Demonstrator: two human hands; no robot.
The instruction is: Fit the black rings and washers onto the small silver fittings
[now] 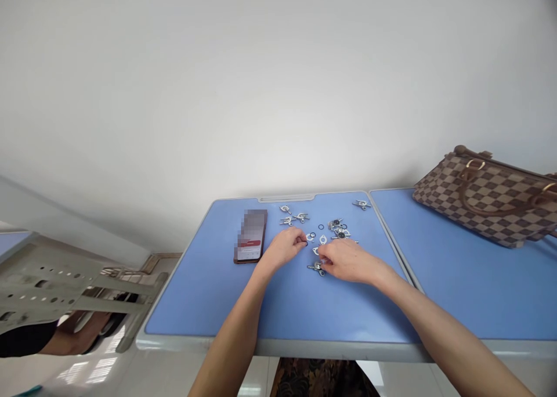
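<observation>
My left hand (288,247) is closed in a pinch, with a small black rubber ring (306,244) at its fingertips. My right hand (350,260) has its fingers closed at the edge of a small metal part with thin pipe stubs (317,267), partly hidden by the fingers. Between the hands lie flat oval gaskets (322,240) with holes and another black ring (321,227). Just beyond my right hand is a cluster of similar metal parts with dark round centres (336,224), some of it covered by the hand.
Several loose metal parts (300,217) lie at the back of the blue desk (195,304), with one more (361,204) near the seam. A phone (251,237) lies to the left. A checkered handbag (491,197) rests on the adjoining desk at right. Another person's leg (73,336) shows at lower left.
</observation>
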